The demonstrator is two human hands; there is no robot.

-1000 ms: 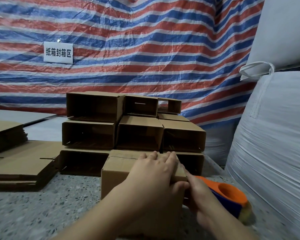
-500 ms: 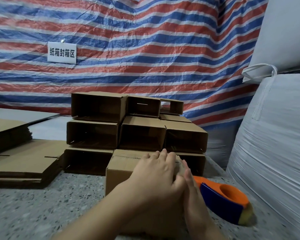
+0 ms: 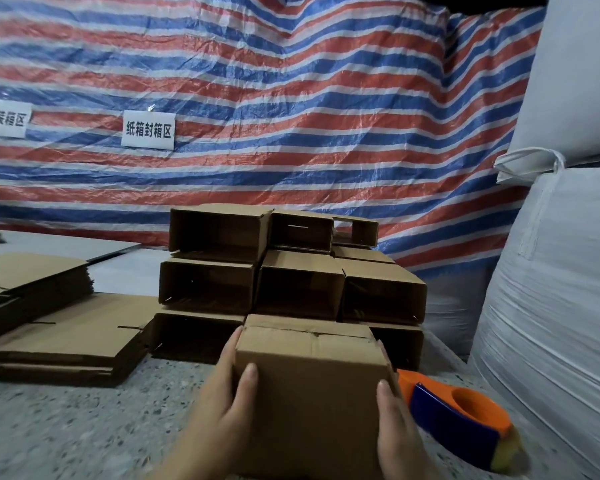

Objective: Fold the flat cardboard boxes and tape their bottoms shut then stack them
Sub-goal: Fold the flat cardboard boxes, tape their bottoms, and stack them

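Observation:
A folded cardboard box (image 3: 312,382) is held between my two hands in front of me, its taped flap side facing up. My left hand (image 3: 229,393) grips its left side, thumb on the near face. My right hand (image 3: 392,417) grips its right side, thumb also on the near face. Behind it stands a stack of folded boxes (image 3: 291,271), three rows high, their open ends facing me. An orange and blue tape dispenser (image 3: 461,417) lies on the speckled floor to the right of the held box.
Piles of flat cardboard blanks (image 3: 59,327) lie at the left. Large white bulk sacks (image 3: 555,289) stand close on the right. A striped tarp (image 3: 257,98) with white labels hangs behind the stack.
My left hand moved off the box top to its left side. My right hand came up to the right side. The box now sits between both hands, lifted slightly toward me.

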